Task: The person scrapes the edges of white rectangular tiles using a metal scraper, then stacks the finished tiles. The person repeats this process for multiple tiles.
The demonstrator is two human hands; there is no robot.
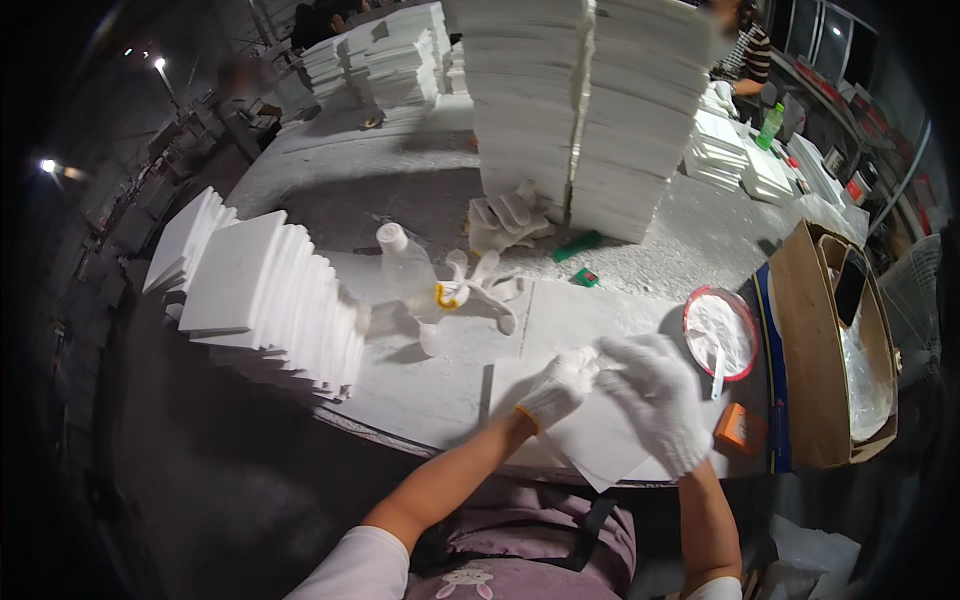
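on a dusty worktable (430, 408), tall stacks of white slabs (530, 100) rise at the far side, and a row of white panels (245, 270) leans at the person's left. one flat panel (620, 437) lies beneath both hands, seemingly mid-work; from where i stand, i cannot tell which others are finished or waiting. bare forearms angle inward to white gloves. the right hand (652, 390), motion-blurred, arches half-curled toward the left hand (562, 388), whose fingers bunch together; whether either grips anything, i cannot tell. rightward, a small spatula (718, 375) rests in a red-rimmed bowl (688, 325).
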